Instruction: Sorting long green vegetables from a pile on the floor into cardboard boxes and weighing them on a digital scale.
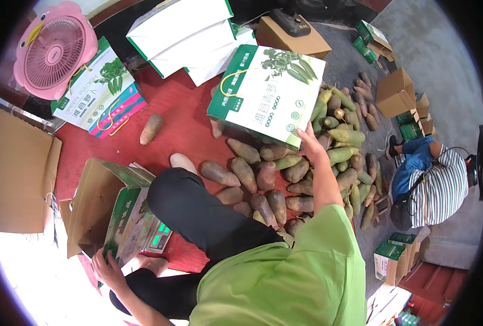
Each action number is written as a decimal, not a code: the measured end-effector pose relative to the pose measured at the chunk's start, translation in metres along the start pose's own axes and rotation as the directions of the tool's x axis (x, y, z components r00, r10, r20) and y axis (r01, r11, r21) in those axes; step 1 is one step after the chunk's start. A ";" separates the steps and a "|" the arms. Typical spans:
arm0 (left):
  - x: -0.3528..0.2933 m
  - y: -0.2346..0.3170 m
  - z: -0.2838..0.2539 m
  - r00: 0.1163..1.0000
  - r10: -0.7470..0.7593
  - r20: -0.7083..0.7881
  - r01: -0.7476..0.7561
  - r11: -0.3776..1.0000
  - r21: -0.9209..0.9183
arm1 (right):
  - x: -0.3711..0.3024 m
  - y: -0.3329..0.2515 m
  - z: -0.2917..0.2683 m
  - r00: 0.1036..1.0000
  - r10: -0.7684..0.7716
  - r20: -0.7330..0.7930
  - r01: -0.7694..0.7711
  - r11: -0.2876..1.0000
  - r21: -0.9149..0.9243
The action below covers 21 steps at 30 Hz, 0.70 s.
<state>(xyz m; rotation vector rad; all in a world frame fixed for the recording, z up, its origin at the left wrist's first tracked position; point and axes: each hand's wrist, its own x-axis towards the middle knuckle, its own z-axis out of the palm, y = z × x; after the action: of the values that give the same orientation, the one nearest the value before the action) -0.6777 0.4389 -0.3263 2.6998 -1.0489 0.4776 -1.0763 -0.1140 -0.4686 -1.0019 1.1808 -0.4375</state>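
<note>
My right hand grips the near right corner of a closed white-and-green gift carton with a yellow cord handle. The carton is above the heap of radishes, some green and some dull reddish-purple, and hides part of it. At the lower left, my left hand has its fingers curled on the near edge of an open carton, whose flaps stand up. This carton rests on a digital scale with a lit green display. What lies inside it is hidden.
A pink fan stands at the far left by an upright printed carton. White cartons and a brown box are at the back. A person in a striped shirt crouches at the right, near more boxes. One radish lies apart on the red mat.
</note>
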 end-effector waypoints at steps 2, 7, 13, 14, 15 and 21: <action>0.000 0.000 0.000 1.000 0.008 0.011 -0.008 1.000 -0.021 | -0.004 -0.004 0.002 1.000 0.001 0.011 -0.001 1.000 0.008; 0.002 0.002 -0.003 1.000 -0.008 0.017 0.009 1.000 -0.008 | -0.019 -0.012 0.012 0.998 -0.061 0.000 0.061 0.996 0.063; 0.002 0.001 -0.002 0.999 -0.035 0.031 0.034 0.999 0.022 | -0.019 -0.001 0.002 0.998 -0.067 -0.016 0.069 0.969 0.236; 0.002 0.001 -0.002 0.998 -0.038 0.049 0.037 0.999 0.021 | -0.020 0.003 -0.003 0.998 -0.067 -0.005 0.065 0.951 0.304; 0.003 0.001 -0.001 0.998 -0.044 0.041 0.043 0.999 0.017 | -0.015 0.015 -0.013 0.998 -0.061 0.010 0.053 0.926 0.375; 0.005 0.008 -0.007 0.999 -0.042 0.005 0.042 0.999 0.024 | -0.053 0.018 0.016 0.980 -0.145 0.134 0.022 0.755 0.656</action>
<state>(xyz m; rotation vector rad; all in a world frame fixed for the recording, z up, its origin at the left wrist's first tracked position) -0.6806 0.4322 -0.3174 2.7396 -0.9918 0.4776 -1.0844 -0.0582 -0.4531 -0.4619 0.7260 -0.7555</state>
